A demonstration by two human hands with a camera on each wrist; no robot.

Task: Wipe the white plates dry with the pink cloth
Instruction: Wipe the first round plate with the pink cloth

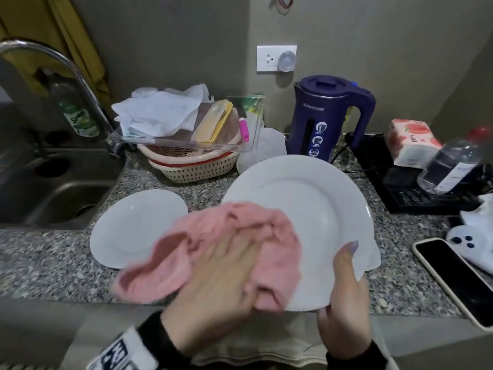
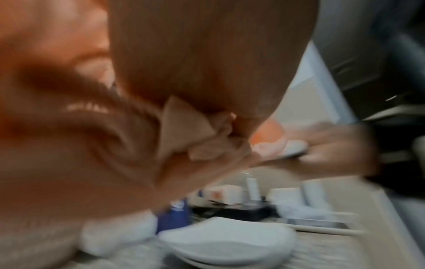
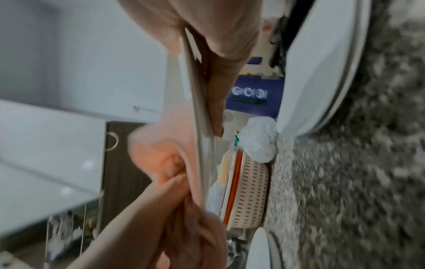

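Note:
A large white plate [image 1: 306,209] is held tilted above the granite counter. My right hand [image 1: 344,289] grips its near right rim, thumb on top and fingers underneath. My left hand [image 1: 221,279] presses the bunched pink cloth [image 1: 277,252] against the plate's left face, fingers curled into the folds. In the right wrist view the held plate [image 3: 197,102] shows edge-on, with the pink cloth [image 3: 158,151] against it. A second white plate [image 1: 133,225] lies flat on the counter to the left. More white plates [image 2: 227,240] lie stacked under the held one. The left wrist view is blurred.
A steel sink [image 1: 53,188] and tap lie at the left. Stacked baskets [image 1: 197,166] with a clear tray stand behind the plates, beside a blue kettle [image 1: 325,116]. At the right are a black cooktop [image 1: 394,182], a bottle [image 1: 450,166], a tissue pack [image 1: 410,140] and a phone [image 1: 453,279].

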